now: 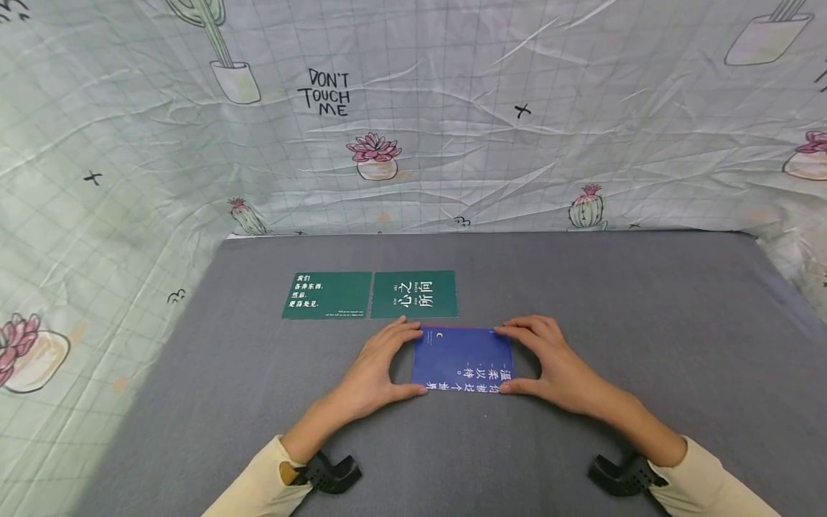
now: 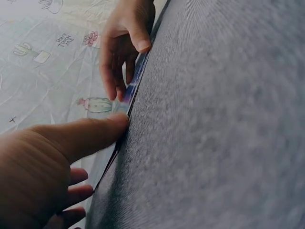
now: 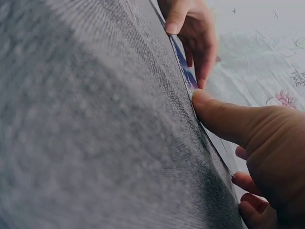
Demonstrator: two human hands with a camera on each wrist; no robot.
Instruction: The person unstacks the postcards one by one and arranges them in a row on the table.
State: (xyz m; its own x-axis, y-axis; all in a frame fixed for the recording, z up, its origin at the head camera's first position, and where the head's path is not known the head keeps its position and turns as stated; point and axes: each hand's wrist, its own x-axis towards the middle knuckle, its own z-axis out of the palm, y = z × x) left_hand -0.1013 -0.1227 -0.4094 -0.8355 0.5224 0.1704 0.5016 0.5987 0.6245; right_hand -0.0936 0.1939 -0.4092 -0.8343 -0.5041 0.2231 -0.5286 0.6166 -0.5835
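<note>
A blue postcard-like card (image 1: pixel 461 355) with white Chinese characters and a small yellow moon lies on the grey cloth, its writing upside down in the head view. A thin pinkish line shows along its far edge. My left hand (image 1: pixel 371 370) grips its left end, thumb at the near edge and fingers at the far corner. Mirroring that, my right hand (image 1: pixel 562 366) holds the right end between thumb and fingers. Both wrist views show the card (image 2: pixel 137 78) nearly edge-on, low against the cloth, with the thumbs touching its near edge.
Two dark green cards with white characters, one on the left (image 1: pixel 336 291) and one on the right (image 1: pixel 384 294), lie side by side beyond the left hand. A grey cloth (image 1: pixel 646 323) covers the table. Behind it hangs a curtain (image 1: pixel 452 158) printed with cacti.
</note>
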